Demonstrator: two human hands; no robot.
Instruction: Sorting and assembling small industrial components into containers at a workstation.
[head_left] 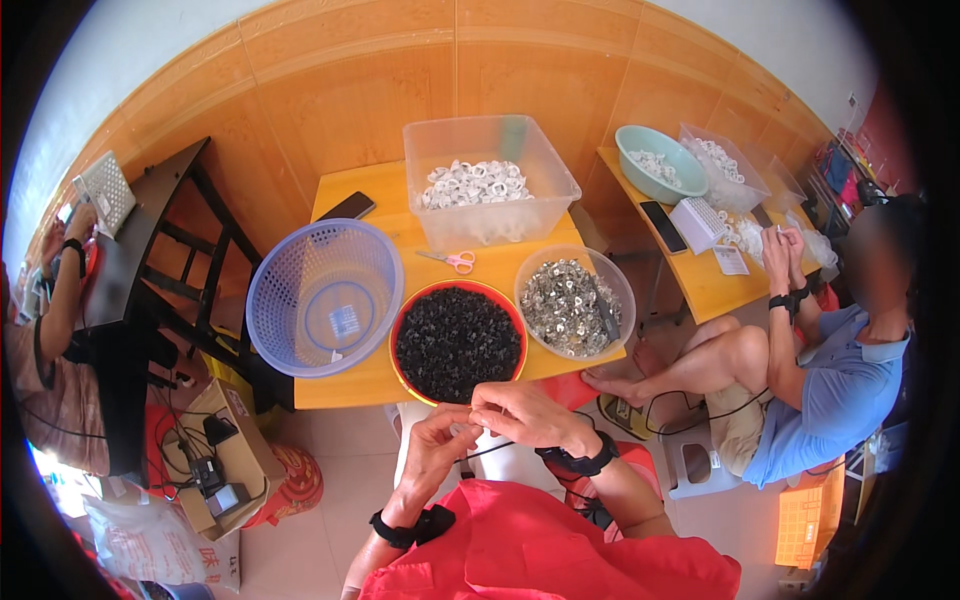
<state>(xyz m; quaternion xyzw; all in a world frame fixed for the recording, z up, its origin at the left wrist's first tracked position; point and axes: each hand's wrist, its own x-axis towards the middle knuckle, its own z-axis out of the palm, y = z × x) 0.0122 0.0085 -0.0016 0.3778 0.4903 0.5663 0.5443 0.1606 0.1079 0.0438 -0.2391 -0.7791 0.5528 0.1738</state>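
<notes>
My left hand (437, 440) and my right hand (524, 414) meet in front of my chest, just below the table's near edge. Both have their fingers pinched together around something small; what it is stays hidden between the fingertips. Just beyond them stands a red-rimmed round basin (460, 343) full of small black parts. To its right a clear round bowl (570, 305) holds many small metal pieces. A large clear plastic bin (490, 215) with white ring-shaped parts sits at the back. Pink-handled scissors (459, 262) lie between bin and basin.
A blue-violet plastic basket (325, 300) stands at the table's left, with a black phone (349, 206) behind it. At right, a person in a blue shirt (850, 370) works at another yellow table (715, 285). Another person (60, 350) sits far left. A cardboard box (230, 460) is on the floor.
</notes>
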